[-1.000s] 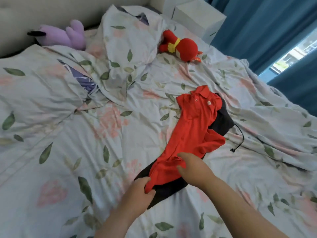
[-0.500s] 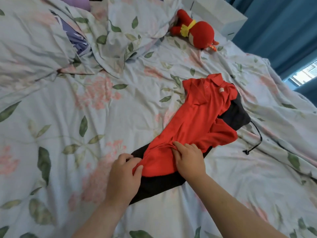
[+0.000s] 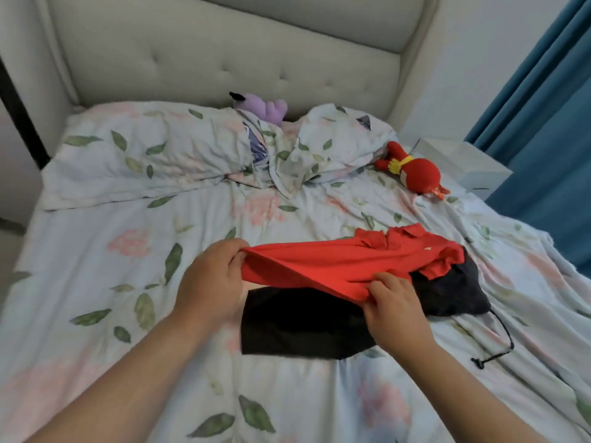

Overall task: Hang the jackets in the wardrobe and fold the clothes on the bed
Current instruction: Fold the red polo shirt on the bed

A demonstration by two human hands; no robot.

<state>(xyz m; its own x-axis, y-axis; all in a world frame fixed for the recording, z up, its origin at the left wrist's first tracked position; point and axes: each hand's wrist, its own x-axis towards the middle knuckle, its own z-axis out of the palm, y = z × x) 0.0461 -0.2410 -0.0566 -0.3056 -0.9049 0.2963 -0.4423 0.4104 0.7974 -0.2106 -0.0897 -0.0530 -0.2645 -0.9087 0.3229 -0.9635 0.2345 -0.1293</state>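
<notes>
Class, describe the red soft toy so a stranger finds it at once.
From the padded headboard, drop to the right-hand pillow. The red soft toy lies beside it. Unlike the red shirt, it is stuffed, with a yellow band.

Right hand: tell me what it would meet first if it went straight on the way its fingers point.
The red shirt, whose near edge the right hand pinches; it points forward and slightly left. Beyond that fabric it would likely meet the flowered bedcover, though depth is unclear.
</notes>
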